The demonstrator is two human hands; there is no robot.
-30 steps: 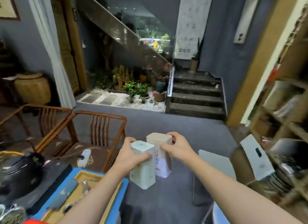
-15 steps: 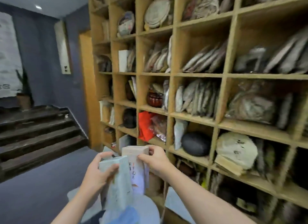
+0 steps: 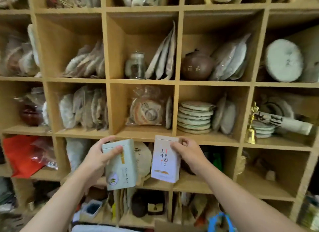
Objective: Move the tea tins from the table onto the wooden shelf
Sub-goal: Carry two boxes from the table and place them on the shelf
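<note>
I face the wooden shelf [image 3: 143, 134] head on. My left hand [image 3: 97, 156] grips a pale green tea tin [image 3: 120, 169] near its lid, thumb across the front. My right hand [image 3: 189, 153] holds a white tea tin [image 3: 164, 162] with dark lettering by its upper right edge. Both tins stand upright and apart, held in the air in front of the shelf, just below the board of the middle row. Neither tin touches a shelf board.
The cubbies are packed with wrapped round tea cakes [image 3: 195, 117], a glass jar [image 3: 136, 65], a brown clay teapot [image 3: 196, 65], a red bag [image 3: 20, 155] and a paper roll [image 3: 286, 123]. The cubby above the tins holds a bagged cake [image 3: 146, 110] with bare board at its left.
My view has swung from the room and stairs to face the shelf squarely. Both hands carried the tins along, and the tins have moved apart from each other.
</note>
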